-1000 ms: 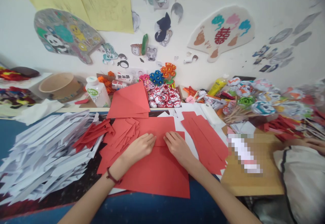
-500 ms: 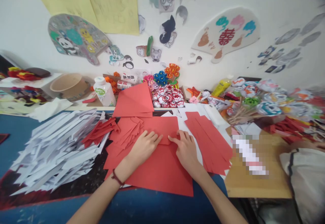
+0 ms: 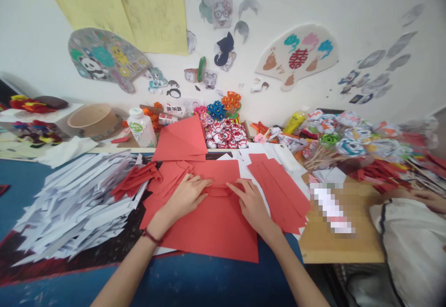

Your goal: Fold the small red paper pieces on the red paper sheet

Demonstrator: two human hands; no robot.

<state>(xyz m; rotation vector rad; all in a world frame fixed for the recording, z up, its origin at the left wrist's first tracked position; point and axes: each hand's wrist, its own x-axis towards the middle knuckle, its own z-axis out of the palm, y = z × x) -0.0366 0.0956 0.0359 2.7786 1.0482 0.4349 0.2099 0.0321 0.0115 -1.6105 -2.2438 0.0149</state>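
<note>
A small piece of red paper (image 3: pixel 220 191) with a folded-over edge lies crosswise between my hands, above a large red sheet (image 3: pixel 212 232). My left hand (image 3: pixel 188 194) grips its left end between thumb and fingers. At its right end, my right hand (image 3: pixel 251 202) holds the paper with its fingertips. Another red sheet (image 3: pixel 223 167) lies flat just behind the fold. Left of my left hand are smaller red paper pieces (image 3: pixel 170 177). Long red paper strips (image 3: pixel 275 191) are stacked to the right of my right hand.
A big heap of folded white paper (image 3: pixel 80 205) covers the left side, with folded red pieces (image 3: pixel 135 180) on its edge. Behind stand a white bottle (image 3: pixel 141 128), red sheets (image 3: pixel 181 140) and paper flowers (image 3: pixel 226 133). At right, another person's sleeve (image 3: pixel 411 246) rests by a wooden board (image 3: pixel 324 246).
The red paper's edge now shows a narrow fold between my hands. My left hand has shifted slightly left, its thumb lower. The view has turned a little to the right.
</note>
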